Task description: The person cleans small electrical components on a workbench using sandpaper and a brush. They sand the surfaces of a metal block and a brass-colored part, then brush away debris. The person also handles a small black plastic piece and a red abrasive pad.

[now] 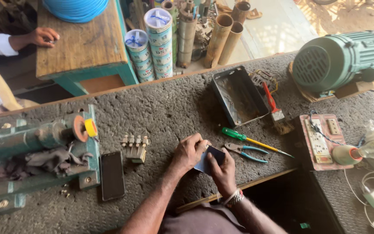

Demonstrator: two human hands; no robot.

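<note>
Two hands on small dark flat rectangular part (210,158), held low over rough grey worktop (169,108) at near edge. Left hand (188,151) clamps its left side, right hand (223,172) pinches right. Judged step: close inspection or fitting. Likely next: tool pickup; green-handled screwdriver (252,141), blue-handled pliers (245,151) just beside.

A repair workshop: rough workbench (174,108), electric motor (340,60) at two o'clock, screwdriver (256,141), pliers (245,151), pipes (224,37) at twelve.
</note>
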